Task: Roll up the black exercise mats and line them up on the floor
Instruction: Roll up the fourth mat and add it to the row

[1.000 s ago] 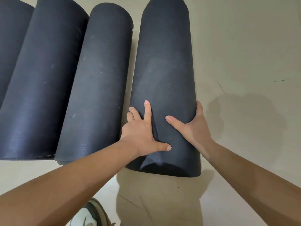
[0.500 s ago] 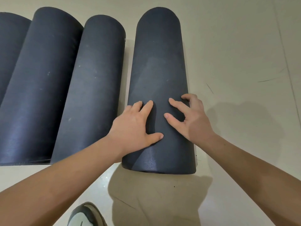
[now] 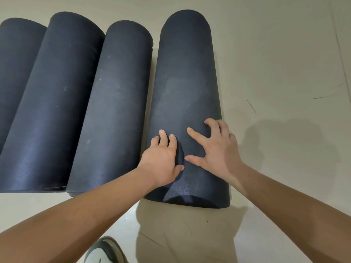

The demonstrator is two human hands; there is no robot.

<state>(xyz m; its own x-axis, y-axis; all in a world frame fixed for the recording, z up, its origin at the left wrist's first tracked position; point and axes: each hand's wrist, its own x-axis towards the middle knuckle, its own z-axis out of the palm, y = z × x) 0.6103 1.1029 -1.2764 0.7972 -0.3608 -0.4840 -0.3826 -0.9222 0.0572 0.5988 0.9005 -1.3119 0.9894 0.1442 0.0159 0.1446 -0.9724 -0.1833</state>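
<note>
A person bends over the rightmost rolled mat (image 3: 186, 82), the last of four black rolls lying side by side on the beige floor (image 3: 284, 73), both hands set on the near half of its upper curve. The left hand (image 3: 161, 160) lies flat on the roll's left shoulder, fingers straight and close together, thumb spread towards the middle. The right hand (image 3: 216, 149) sits beside it, fingers splayed wide apart: index and thumb stretched out over the crest, the outer fingers arched with their tips pressed into the foam.

A second ago the right hand clasped the roll's right flank with only the thumb across the top; it has since climbed onto the crest and opened out. The left hand's fingers, then fanned with the index pointing ahead, have drawn together.

The roll lies just beside the third roll (image 3: 117, 111), a narrow strip of floor between them. The second roll (image 3: 57, 101) and the first roll (image 3: 13, 73) touch their neighbours. The toe of a shoe (image 3: 106, 251) shows at the bottom edge.
</note>
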